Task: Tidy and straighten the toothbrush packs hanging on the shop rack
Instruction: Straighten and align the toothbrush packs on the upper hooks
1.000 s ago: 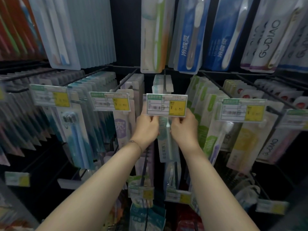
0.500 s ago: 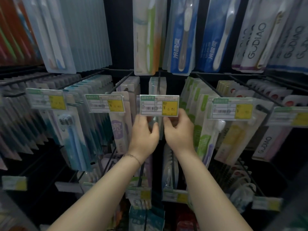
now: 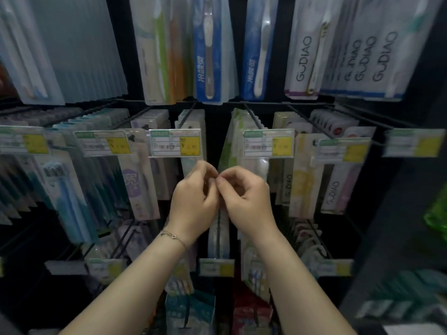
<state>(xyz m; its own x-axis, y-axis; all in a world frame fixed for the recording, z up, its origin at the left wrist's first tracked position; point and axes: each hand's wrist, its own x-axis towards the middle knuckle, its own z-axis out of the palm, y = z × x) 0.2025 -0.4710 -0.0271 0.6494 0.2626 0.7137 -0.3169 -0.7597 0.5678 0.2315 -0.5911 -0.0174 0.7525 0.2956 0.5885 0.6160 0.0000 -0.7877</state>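
Toothbrush packs hang in rows on black rack hooks. A pale teal-and-clear pack [image 3: 192, 163] hangs under the middle price tag [image 3: 175, 143]. My left hand [image 3: 193, 199] is just below that tag with its fingers curled at the pack's lower part; whether it pinches the pack is hidden. My right hand [image 3: 245, 197] is beside it, fingers curled, with nothing visible in it. The fingertips of both hands meet in front of the dark gap between this row and the green-and-white packs [image 3: 231, 141].
More price tags [image 3: 268, 143] stick out at the hook ends on both sides. Long blue packs [image 3: 208, 52] and white GUDIAO packs [image 3: 304, 52] hang in the upper row. Lower hooks carry more packs and a tag [image 3: 216, 267]. A dark shelf post [image 3: 396, 213] stands on the right.
Both hands have dropped from the middle price tag and come together below it, fingertips touching. The view has shifted right.
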